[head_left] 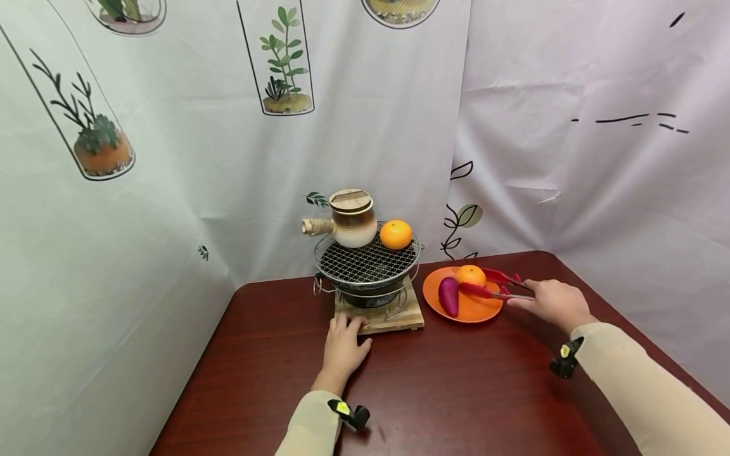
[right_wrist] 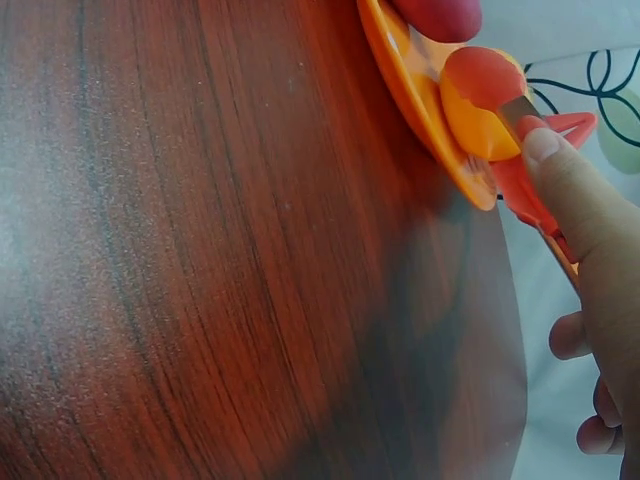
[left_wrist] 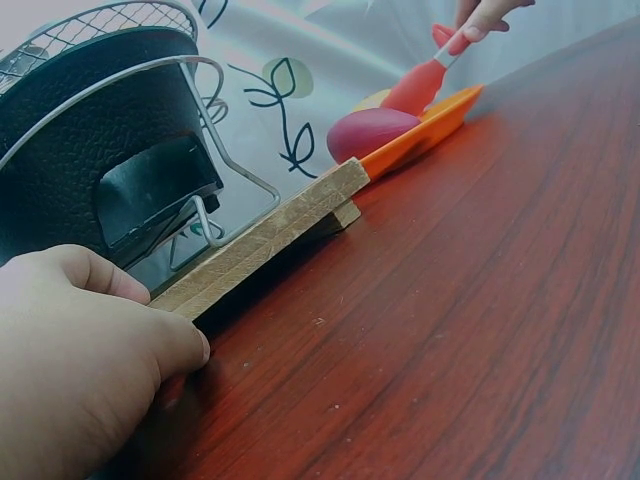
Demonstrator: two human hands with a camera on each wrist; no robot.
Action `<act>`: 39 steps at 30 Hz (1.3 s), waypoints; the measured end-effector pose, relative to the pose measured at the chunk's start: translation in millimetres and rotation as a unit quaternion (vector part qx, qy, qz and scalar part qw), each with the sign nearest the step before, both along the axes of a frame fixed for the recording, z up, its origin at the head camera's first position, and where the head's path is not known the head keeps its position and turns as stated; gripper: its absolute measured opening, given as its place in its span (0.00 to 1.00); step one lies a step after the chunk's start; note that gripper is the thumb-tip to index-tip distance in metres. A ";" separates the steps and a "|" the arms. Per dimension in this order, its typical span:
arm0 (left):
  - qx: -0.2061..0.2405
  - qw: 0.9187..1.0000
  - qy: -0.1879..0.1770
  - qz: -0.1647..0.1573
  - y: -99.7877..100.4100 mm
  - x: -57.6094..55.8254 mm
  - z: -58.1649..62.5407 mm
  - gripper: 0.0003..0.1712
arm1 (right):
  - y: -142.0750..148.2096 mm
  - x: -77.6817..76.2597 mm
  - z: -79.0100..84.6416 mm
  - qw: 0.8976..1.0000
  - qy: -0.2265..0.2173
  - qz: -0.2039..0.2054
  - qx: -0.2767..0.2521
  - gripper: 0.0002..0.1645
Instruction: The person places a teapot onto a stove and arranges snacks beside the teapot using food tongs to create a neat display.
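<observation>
My right hand [head_left: 556, 305] holds a pair of tongs with red tips [head_left: 478, 290] over the orange plate [head_left: 439, 308]. The tips lie on either side of an orange fruit [head_left: 471, 275], which rests on the plate beside a purple sweet potato [head_left: 448, 296]. In the right wrist view, the thumb presses on one tong arm [right_wrist: 520, 115]. My left hand [head_left: 344, 350] grips the front left edge of a wooden board [left_wrist: 290, 225] with thumb and fingers. On that board stands a black grill stove [left_wrist: 75, 130] in a wire stand.
A round wire mesh [head_left: 365, 259] tops the stove. It carries a clay pot [head_left: 355, 229] with a wooden lid and a side handle pointing left, and a second orange fruit [head_left: 396, 235]. Printed cloth [head_left: 388, 139] hangs behind the dark red table [head_left: 456, 386].
</observation>
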State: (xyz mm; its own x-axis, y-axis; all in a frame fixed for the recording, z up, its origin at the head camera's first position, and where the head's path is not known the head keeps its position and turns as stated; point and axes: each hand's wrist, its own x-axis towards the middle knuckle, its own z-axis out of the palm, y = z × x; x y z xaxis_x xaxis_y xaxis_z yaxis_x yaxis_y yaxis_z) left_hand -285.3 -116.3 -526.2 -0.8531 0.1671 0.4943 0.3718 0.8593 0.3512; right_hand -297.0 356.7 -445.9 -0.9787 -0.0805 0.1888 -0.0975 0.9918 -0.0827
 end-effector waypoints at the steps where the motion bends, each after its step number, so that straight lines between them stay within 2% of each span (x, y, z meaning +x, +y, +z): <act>1: 0.001 1.000 -0.001 -0.001 0.2 0.0 0.4 0.21 | 0.0 0.4 0.3 1.000 0.001 0.000 0.000 0.54; 6: 0.001 1.000 0.002 -0.001 0.5 -0.2 0.7 0.21 | -0.1 2.1 4.7 1.000 0.004 -0.002 -0.004 0.54; 17: -0.001 1.000 -0.004 0.004 1.2 1.5 2.5 0.20 | 5.4 3.2 23.1 1.000 0.014 -0.010 -0.017 0.65; 27: -0.002 1.000 -0.017 0.002 0.7 0.1 1.1 0.21 | 4.8 11.7 50.3 1.000 0.021 -0.004 -0.012 0.58; 32: -0.002 1.000 -0.018 0.002 0.4 0.5 0.8 0.21 | 3.2 15.2 59.0 1.000 0.023 -0.001 -0.003 0.60; 39: 0.000 1.000 -0.018 -0.002 -0.6 1.7 0.8 0.22 | 0.9 19.6 71.8 0.999 0.041 0.006 0.002 0.56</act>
